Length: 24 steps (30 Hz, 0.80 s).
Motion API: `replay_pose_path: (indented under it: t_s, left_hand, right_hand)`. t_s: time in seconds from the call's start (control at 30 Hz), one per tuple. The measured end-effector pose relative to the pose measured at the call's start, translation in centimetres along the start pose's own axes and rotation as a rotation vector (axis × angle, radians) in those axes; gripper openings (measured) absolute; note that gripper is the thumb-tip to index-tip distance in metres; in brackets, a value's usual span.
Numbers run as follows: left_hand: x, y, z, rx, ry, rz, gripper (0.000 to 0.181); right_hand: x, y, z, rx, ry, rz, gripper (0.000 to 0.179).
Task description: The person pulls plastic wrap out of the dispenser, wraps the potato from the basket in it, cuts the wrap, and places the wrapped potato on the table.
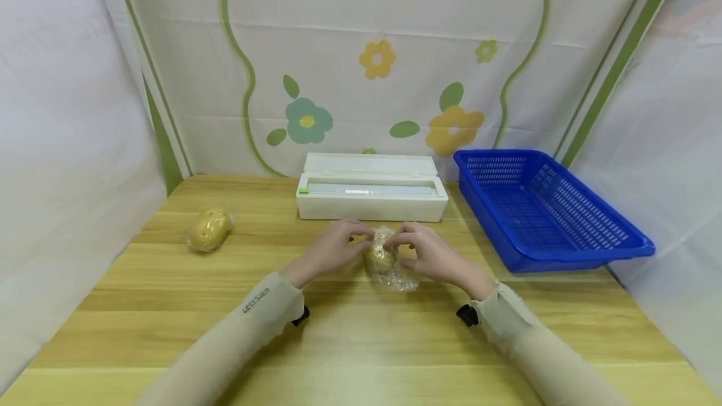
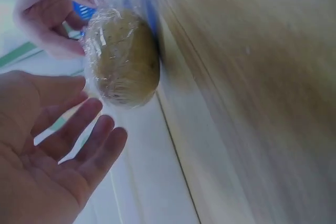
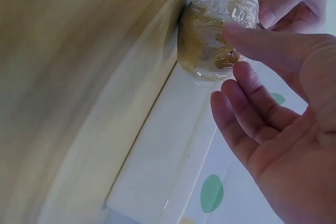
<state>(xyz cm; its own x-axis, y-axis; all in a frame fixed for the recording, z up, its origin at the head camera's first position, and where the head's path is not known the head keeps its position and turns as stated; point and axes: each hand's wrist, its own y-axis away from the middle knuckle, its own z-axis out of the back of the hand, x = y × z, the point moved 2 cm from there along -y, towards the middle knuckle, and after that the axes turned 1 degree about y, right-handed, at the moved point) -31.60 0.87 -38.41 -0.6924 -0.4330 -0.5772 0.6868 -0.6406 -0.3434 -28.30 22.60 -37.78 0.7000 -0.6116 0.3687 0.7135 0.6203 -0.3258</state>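
A potato (image 1: 381, 259) wrapped in clear plastic film stands on the wooden table, between the two hands. Loose film (image 1: 397, 279) spreads from its near side. My left hand (image 1: 338, 248) is at its left, fingers loosely bent; in the left wrist view those fingertips (image 2: 101, 109) stand a little apart from the potato. From the right comes my right hand (image 1: 431, 254), its thumb (image 3: 262, 43) overlapping the film-covered side in the right wrist view. The other fingers of that hand are relaxed, with their tips close to the potato's end.
Just behind the hands, a white box (image 1: 372, 208) with its lid raised holds a roll of film (image 1: 372, 190). A blue plastic basket (image 1: 564, 255) stands at the right. Another film-wrapped potato (image 1: 210, 230) lies on the left of the table (image 1: 361, 356). Printed cloth (image 1: 338, 49) hangs behind.
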Motion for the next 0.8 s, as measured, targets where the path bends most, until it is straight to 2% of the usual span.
replay_pose_path:
  t_s: [0.07,0.23,0.3,0.43,0.57,0.8]
  left_hand:
    - [-0.1,0.5,0.0,-0.003,-0.021,-0.047,0.019]
    - [-0.9,2.2,0.1,-0.015,-0.085,-0.228,0.015]
    - [-1.1,2.8,0.3,0.002,-0.078,-0.261,0.018]
    - [-1.5,3.2,0.7,0.055,-0.086,-0.263,0.026]
    - [-2.0,3.5,0.3,0.096,-0.141,-0.264,0.029]
    - [-3.0,3.5,-0.6,0.086,-0.224,-0.265,0.024]
  right_hand:
    - [0.0,0.2,-0.2,-0.013,-0.026,0.009,0.04]
    - [0.2,1.1,-0.7,-0.031,-0.059,0.033,0.04]
    - [0.1,1.5,-0.7,-0.05,-0.048,0.057,0.041]
    - [0.0,1.6,-0.5,-0.086,0.005,0.1,0.048]
    - [0.2,1.4,-0.4,-0.072,0.046,0.116,0.048]
    - [0.3,1.2,-0.5,-0.052,0.021,0.094,0.044]
